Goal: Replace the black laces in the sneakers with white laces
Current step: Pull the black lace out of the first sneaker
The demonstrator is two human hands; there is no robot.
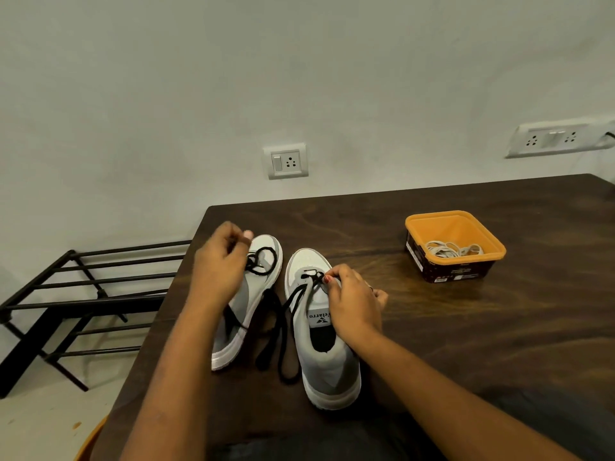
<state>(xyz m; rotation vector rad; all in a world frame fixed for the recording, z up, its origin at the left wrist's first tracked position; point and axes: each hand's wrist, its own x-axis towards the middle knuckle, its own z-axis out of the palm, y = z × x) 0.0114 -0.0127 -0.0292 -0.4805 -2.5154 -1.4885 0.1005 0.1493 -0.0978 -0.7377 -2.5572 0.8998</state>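
Near the table's [432, 327] left edge, the right hand [352, 304] pinched the right sneaker's [329, 367] black lace [296, 301] to unthread it, the left hand [219, 261] curled, its grip too blurred to tell, white laces [452, 249] waiting in the far-right orange tub [456, 271].

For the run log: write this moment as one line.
stage: unlacing | left hand: raised over left sneaker, blurred, grip unclear | right hand: pinches black lace on right sneaker | white laces: in orange tub
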